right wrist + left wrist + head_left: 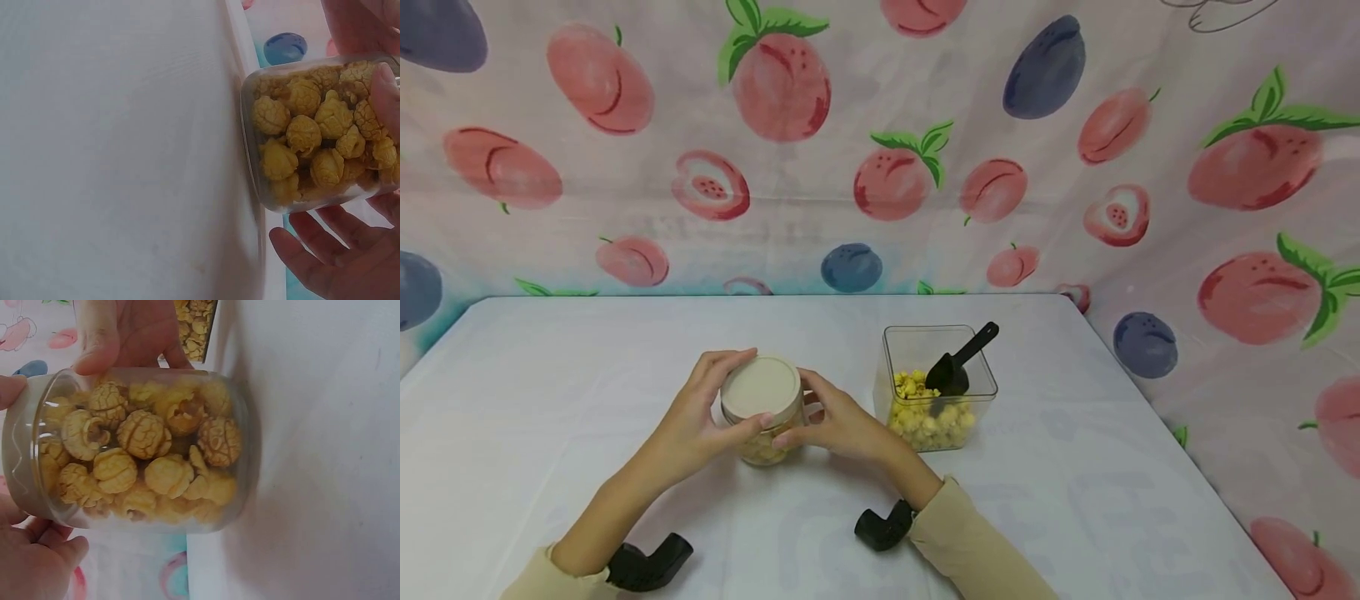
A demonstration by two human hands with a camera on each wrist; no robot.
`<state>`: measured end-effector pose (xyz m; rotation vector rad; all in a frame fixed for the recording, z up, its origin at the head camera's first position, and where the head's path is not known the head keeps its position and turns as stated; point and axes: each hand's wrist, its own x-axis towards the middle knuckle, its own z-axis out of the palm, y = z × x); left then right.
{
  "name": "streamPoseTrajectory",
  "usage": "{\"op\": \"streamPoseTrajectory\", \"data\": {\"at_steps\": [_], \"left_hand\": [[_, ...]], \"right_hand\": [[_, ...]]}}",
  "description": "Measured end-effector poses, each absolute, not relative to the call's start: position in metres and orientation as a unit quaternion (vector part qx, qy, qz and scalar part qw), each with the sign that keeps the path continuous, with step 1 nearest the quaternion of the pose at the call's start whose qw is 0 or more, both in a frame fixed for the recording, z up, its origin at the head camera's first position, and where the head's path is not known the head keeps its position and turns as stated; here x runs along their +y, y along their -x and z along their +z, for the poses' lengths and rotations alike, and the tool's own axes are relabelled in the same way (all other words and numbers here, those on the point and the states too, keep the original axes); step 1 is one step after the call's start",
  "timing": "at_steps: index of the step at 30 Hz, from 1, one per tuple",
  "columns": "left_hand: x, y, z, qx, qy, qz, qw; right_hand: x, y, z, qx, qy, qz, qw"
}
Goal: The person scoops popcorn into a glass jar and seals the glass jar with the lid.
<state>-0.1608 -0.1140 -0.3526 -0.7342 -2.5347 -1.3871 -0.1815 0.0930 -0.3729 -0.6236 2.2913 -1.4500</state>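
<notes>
A clear jar (765, 452) of popcorn with a cream lid (762, 387) stands upright at the tabletop between both hands. My left hand (703, 421) grips it at the lid, thumb in front and fingers around the far left side. From the right, my right hand (842, 421) holds the jar, its thumb at the front below the lid and its fingers behind. Round popcorn pieces (144, 434) show through the jar wall in the left wrist view. The right wrist view shows the jar's base (253, 147) close to the white cloth.
Right of the jar stands a clear square container (940, 329), partly filled with yellow popcorn (932, 423). A black scoop (973, 343) leans in it, handle over the right rim. White cloth covers the table (1097, 500); a fruit-print curtain (925, 83) hangs behind.
</notes>
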Motion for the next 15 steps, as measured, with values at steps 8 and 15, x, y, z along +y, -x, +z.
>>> {"op": "streamPoseTrajectory", "data": {"at_steps": [8, 15], "left_hand": [[-0.113, 0.158, -0.348, -0.862, 0.247, -0.438, 0.069], [-0.114, 0.155, -0.339, -0.875, 0.269, -0.394, 0.084]], "right_hand": [[0.094, 0.180, -0.369, 0.838, 0.225, -0.470, 0.161], [0.099, 0.172, -0.347, 0.853, 0.230, -0.449, 0.133]]}}
